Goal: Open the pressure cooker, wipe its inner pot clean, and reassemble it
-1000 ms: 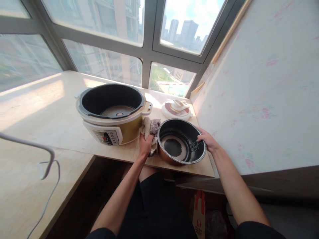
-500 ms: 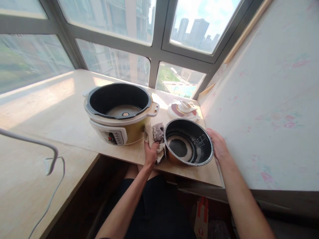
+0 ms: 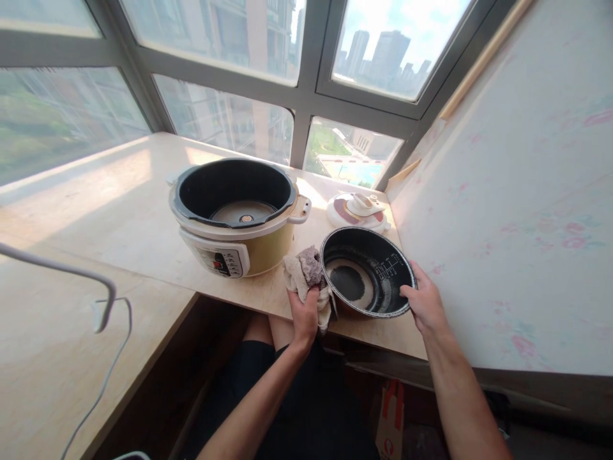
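Observation:
My left hand (image 3: 305,314) is closed on a crumpled cloth (image 3: 297,276), beige with a grey-brown fold, against the left side of the inner pot (image 3: 378,308). That pot is dark inside with level markings and tilts toward me. At its right rim, my right hand (image 3: 425,297) grips with the thumb over the edge and the fingers outside, partly hidden. To the left stands the electric pressure cooker body (image 3: 268,249), open at the top, its control panel facing me. Behind the pot lies the white and red-brown cooker lid (image 3: 359,211).
A pale wooden counter (image 3: 129,236) carries these things below framed windows (image 3: 225,115). On the left a grey cable (image 3: 108,383) crosses the surface. The floral wall (image 3: 522,255) closes off the right side. Below the counter edge is a paper bag (image 3: 390,421).
My right thumb has come over the pot's rim, where before the hand was on the outside. The cloth in my left hand has shifted slightly right and down beside the pot.

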A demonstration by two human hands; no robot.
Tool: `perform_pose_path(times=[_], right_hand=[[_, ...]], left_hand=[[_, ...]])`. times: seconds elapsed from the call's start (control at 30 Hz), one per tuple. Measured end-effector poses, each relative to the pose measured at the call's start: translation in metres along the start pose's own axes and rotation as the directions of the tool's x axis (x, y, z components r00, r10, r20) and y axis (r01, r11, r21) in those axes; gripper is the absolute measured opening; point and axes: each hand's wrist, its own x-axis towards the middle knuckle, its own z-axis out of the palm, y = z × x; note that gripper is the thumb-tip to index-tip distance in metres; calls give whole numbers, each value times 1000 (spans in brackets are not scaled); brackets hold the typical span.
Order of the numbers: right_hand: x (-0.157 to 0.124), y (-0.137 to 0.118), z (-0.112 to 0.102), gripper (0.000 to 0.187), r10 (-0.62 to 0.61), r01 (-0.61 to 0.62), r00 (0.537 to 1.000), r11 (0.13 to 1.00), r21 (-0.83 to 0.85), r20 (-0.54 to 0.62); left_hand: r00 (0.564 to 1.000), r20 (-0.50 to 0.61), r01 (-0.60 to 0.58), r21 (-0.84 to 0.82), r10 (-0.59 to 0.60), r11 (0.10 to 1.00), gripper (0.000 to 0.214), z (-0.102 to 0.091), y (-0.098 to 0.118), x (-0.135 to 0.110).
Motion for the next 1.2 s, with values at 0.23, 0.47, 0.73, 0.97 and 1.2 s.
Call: perform_pose_path(times=[0.23,0.47,0.73,0.97,1.2], right_hand=[[28,-4,-8,86,-19,16,990,1000,22,137],[49,-16,-13,86,48,-66,963,996,60,264],[82,-30,-8,86,165,-195,899,980,35,405],[102,-41,7,74,95,-78,893,995,-57,439],[102,-26,7,51,-139,129,976,989,71,168]], left_hand=[[999,5,47,-63,-46,997,53,4,5,14],[998,23,56,-61,-55,997,50,3,12,27],[995,59,82,-29,-81,996,48,5,5,29],[999,37,-5,27,4,1000,46,0,-6,28],[1000,21,-15,83,13,996,44,-6,-11,29]])
